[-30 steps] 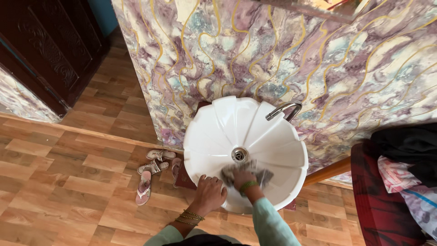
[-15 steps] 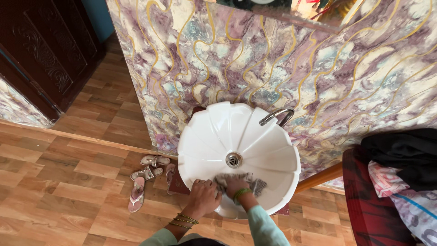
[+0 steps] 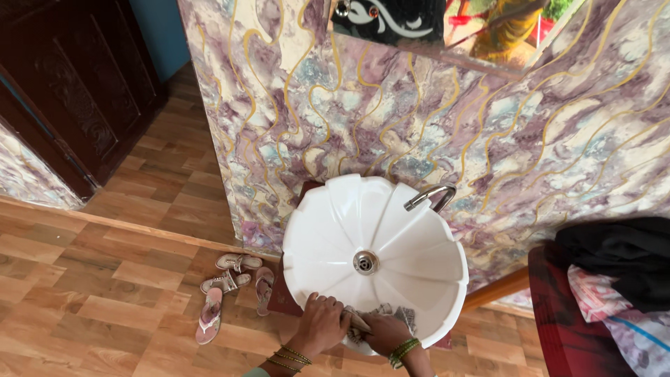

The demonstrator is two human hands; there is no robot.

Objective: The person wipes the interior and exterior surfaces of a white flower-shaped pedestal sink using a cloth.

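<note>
**Two hands press a cloth against the near rim of a white basin**

Seen from above, a white fluted basin (image 3: 375,255) juts from a marbled purple wall (image 3: 530,139). Both hands meet at its near edge. The left hand (image 3: 322,324) and right hand (image 3: 385,331) are each clenched on a crumpled grey cloth (image 3: 377,315), holding it flat against the inner slope, below the drain (image 3: 366,262). A curved metal tap (image 3: 429,196) arches over the far side. Sandals (image 3: 230,286) lie on the wooden floor (image 3: 91,300) beside the basin.
</note>
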